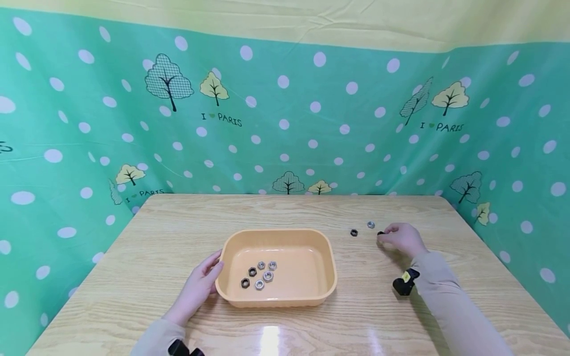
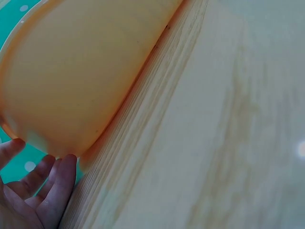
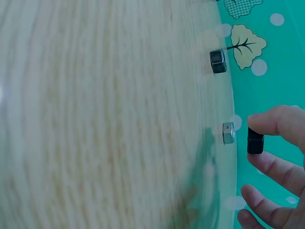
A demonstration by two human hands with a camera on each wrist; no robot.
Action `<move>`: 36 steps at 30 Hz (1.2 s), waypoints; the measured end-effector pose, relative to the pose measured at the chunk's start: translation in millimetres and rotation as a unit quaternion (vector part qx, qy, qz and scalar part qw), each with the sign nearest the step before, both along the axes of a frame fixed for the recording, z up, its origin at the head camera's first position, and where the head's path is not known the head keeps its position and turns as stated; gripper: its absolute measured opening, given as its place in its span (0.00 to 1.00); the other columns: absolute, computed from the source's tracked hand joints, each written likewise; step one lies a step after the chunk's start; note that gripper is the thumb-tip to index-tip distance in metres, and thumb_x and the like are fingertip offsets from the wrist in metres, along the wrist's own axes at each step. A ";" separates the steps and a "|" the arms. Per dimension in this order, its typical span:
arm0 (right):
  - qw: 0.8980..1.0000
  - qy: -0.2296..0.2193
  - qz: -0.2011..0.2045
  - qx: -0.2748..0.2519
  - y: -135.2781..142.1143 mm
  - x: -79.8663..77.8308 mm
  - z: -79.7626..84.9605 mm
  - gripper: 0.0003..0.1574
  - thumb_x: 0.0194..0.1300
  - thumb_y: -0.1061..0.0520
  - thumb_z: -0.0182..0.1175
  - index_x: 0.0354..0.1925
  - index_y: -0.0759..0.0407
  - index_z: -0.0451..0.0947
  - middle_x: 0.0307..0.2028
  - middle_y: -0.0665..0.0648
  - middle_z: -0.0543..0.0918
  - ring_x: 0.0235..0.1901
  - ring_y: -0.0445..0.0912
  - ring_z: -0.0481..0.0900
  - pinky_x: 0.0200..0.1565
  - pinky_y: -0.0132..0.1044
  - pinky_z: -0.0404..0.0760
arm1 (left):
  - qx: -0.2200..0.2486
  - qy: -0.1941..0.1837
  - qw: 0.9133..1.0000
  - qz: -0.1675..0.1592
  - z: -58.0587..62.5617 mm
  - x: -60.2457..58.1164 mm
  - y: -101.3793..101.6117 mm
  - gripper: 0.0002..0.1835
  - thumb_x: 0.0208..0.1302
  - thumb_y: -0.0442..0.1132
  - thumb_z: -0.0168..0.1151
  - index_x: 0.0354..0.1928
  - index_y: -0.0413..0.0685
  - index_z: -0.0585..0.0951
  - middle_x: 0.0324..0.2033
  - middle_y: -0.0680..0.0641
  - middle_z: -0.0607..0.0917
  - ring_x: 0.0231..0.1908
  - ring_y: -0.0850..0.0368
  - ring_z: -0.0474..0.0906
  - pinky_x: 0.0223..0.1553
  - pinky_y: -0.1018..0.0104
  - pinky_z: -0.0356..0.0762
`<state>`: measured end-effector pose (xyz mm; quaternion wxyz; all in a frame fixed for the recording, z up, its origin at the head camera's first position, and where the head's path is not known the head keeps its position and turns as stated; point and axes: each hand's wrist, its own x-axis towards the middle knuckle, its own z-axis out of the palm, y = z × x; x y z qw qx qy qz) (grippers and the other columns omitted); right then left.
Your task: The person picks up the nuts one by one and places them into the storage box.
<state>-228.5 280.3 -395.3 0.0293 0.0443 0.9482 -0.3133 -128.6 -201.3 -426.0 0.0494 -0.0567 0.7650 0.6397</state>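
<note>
In the head view my right hand is at the right of the table, pinching a black hex nut between thumb and index finger. The right wrist view shows its other fingers spread below. A silver nut and another black nut lie on the table to the left of this hand. My left hand rests against the left end of a peach plastic basin, fingertips at its side wall. Inside the basin are several silver nuts and two black nuts.
A pale wood-grain table carries everything. Behind it and at both sides hangs a green dotted curtain with tree prints. Each wrist wears a black camera mount, such as the right wrist mount.
</note>
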 end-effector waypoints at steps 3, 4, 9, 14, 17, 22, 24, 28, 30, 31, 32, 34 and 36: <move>1.000 -0.001 0.004 0.001 -1.3 0.2 1.4 0.20 0.56 0.50 0.65 0.36 0.67 0.78 0.34 0.62 0.80 0.30 0.49 0.72 0.27 0.34 0.69 | -0.001 -0.002 1.000 0.000 0.1 -0.2 0.1 0.27 0.74 0.41 0.46 0.70 0.40 0.59 0.62 0.31 0.67 0.45 0.48 0.80 0.36 0.64 0.86; 1.000 0.000 0.006 0.001 -1.8 0.4 2.1 0.20 0.56 0.50 0.65 0.37 0.67 0.78 0.35 0.62 0.80 0.31 0.49 0.72 0.28 0.34 0.69 | -0.002 -0.003 1.000 0.000 0.0 -0.4 0.1 0.27 0.74 0.41 0.46 0.70 0.40 0.59 0.62 0.31 0.67 0.45 0.48 0.80 0.36 0.65 0.86; 1.000 0.002 0.017 0.000 -4.6 2.0 5.0 0.20 0.57 0.50 0.64 0.37 0.66 0.78 0.31 0.60 0.79 0.29 0.48 0.71 0.28 0.34 0.68 | -0.002 -0.001 1.000 -0.002 0.2 -0.3 -0.4 0.27 0.74 0.41 0.46 0.70 0.40 0.59 0.62 0.31 0.67 0.44 0.48 0.80 0.35 0.64 0.86; 1.000 0.006 0.023 -0.003 -7.4 3.8 5.2 0.18 0.58 0.50 0.63 0.36 0.66 0.78 0.29 0.57 0.78 0.25 0.46 0.68 0.27 0.34 0.67 | 0.000 0.003 1.000 -0.009 0.6 0.4 -1.0 0.27 0.74 0.40 0.45 0.70 0.38 0.58 0.62 0.29 0.66 0.45 0.47 0.80 0.34 0.64 0.87; 1.000 0.012 0.027 -0.002 -8.7 4.6 4.2 0.17 0.58 0.51 0.64 0.36 0.65 0.79 0.34 0.61 0.80 0.25 0.46 0.69 0.27 0.33 0.68 | 0.003 0.001 1.000 -0.009 0.8 0.3 -0.8 0.27 0.74 0.40 0.45 0.70 0.38 0.57 0.62 0.30 0.66 0.45 0.47 0.80 0.35 0.63 0.87; 0.999 0.014 0.029 -0.005 -10.9 4.2 2.5 0.18 0.58 0.51 0.64 0.37 0.65 0.79 0.32 0.60 0.80 0.23 0.45 0.69 0.27 0.34 0.69 | 0.003 0.001 1.000 -0.006 0.9 0.5 -0.1 0.27 0.74 0.40 0.45 0.70 0.38 0.58 0.62 0.30 0.66 0.44 0.47 0.81 0.35 0.63 0.87; 0.999 0.012 0.030 -0.006 -11.6 3.8 2.2 0.18 0.58 0.50 0.64 0.37 0.65 0.79 0.30 0.58 0.80 0.22 0.44 0.68 0.27 0.34 0.68 | 0.003 0.000 1.000 -0.004 1.0 0.6 0.1 0.27 0.74 0.40 0.45 0.70 0.38 0.58 0.62 0.30 0.67 0.44 0.48 0.81 0.35 0.63 0.87; 0.999 0.005 0.033 -0.009 -13.1 4.0 1.9 0.19 0.58 0.50 0.64 0.38 0.65 0.79 0.33 0.61 0.80 0.23 0.45 0.69 0.26 0.34 0.69 | 0.005 -0.001 1.000 -0.004 1.0 1.2 0.1 0.26 0.74 0.39 0.45 0.70 0.38 0.58 0.62 0.30 0.67 0.44 0.47 0.81 0.34 0.62 0.87; 0.999 0.004 0.035 -0.007 -13.7 4.2 1.7 0.19 0.59 0.50 0.64 0.38 0.65 0.79 0.34 0.61 0.80 0.24 0.45 0.69 0.27 0.34 0.69 | 0.008 -0.003 1.000 -0.004 0.9 1.4 -0.1 0.26 0.74 0.39 0.45 0.70 0.39 0.58 0.62 0.30 0.66 0.44 0.47 0.81 0.35 0.62 0.87; 0.999 0.001 0.035 -0.009 -14.4 4.5 1.4 0.19 0.59 0.50 0.64 0.38 0.65 0.79 0.33 0.61 0.80 0.24 0.45 0.70 0.26 0.34 0.69 | 0.008 -0.003 1.000 -0.005 0.7 1.4 -0.1 0.26 0.74 0.39 0.45 0.70 0.38 0.57 0.62 0.30 0.66 0.45 0.46 0.80 0.35 0.62 0.87; 0.999 0.000 0.035 -0.010 -14.9 4.8 1.1 0.18 0.59 0.50 0.64 0.38 0.65 0.79 0.33 0.60 0.79 0.24 0.46 0.70 0.26 0.34 0.69 | 0.009 -0.003 1.000 -0.005 0.6 1.4 -0.2 0.26 0.74 0.39 0.45 0.70 0.38 0.57 0.62 0.30 0.66 0.45 0.46 0.80 0.35 0.62 0.87; 0.999 0.003 0.037 -0.007 -15.2 5.1 1.1 0.18 0.59 0.50 0.64 0.38 0.65 0.79 0.32 0.60 0.79 0.26 0.46 0.70 0.27 0.34 0.68 | 0.010 -0.003 1.000 -0.005 0.4 1.2 -0.3 0.26 0.74 0.39 0.45 0.70 0.39 0.57 0.62 0.30 0.66 0.45 0.46 0.80 0.35 0.63 0.87; 0.999 0.003 0.038 -0.006 -15.7 5.4 1.1 0.18 0.59 0.49 0.64 0.37 0.64 0.79 0.33 0.61 0.79 0.28 0.48 0.70 0.27 0.34 0.68 | 0.008 -0.002 1.000 -0.006 0.1 1.0 -0.4 0.27 0.74 0.39 0.45 0.70 0.38 0.57 0.62 0.29 0.66 0.45 0.46 0.81 0.35 0.62 0.87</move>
